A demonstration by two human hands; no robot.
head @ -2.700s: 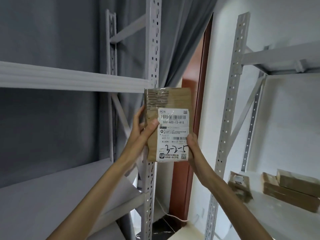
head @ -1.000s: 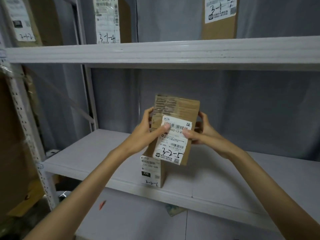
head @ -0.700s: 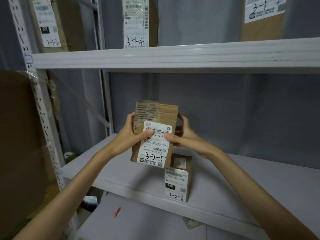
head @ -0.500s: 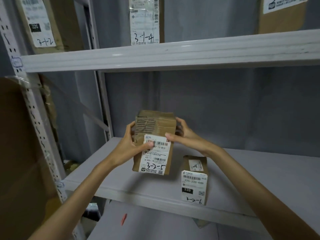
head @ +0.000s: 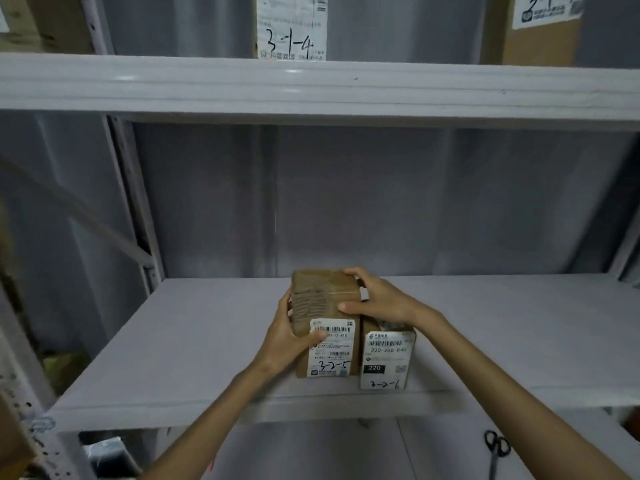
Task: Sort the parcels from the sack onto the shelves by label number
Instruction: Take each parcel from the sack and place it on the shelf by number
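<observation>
The 3-2-5 parcel (head: 325,323) stood upright on the middle shelf (head: 207,341), its right face touching the 3-2-6 parcel (head: 387,358), both labels facing out near the shelf's front edge. Both hands held it. The left hand (head: 289,336) wrapped the parcel's left side, thumb pressed across the front by the barcode. The right hand (head: 375,299) curled over the parcel's top right corner, thumb on the front, fingers over the back edge.

The risk from here looked small but real. The right wrist lay over the 3-2-6 parcel, so a careless withdrawal could drag or tip that shorter box toward the shelf edge. Letting go before the 3-2-5 parcel sat flat could let it rock forward.

Whether its base rested fully on the shelf was probably so, though the left hand covered the lower left corner. Above the parcel, the 3-1-4 parcel (head: 291,27) and a neighbouring box (head: 540,32) were cut off by the frame. Scissors (head: 497,448) lay on a lower level, below and right of the parcel, and the sack was not in view.
</observation>
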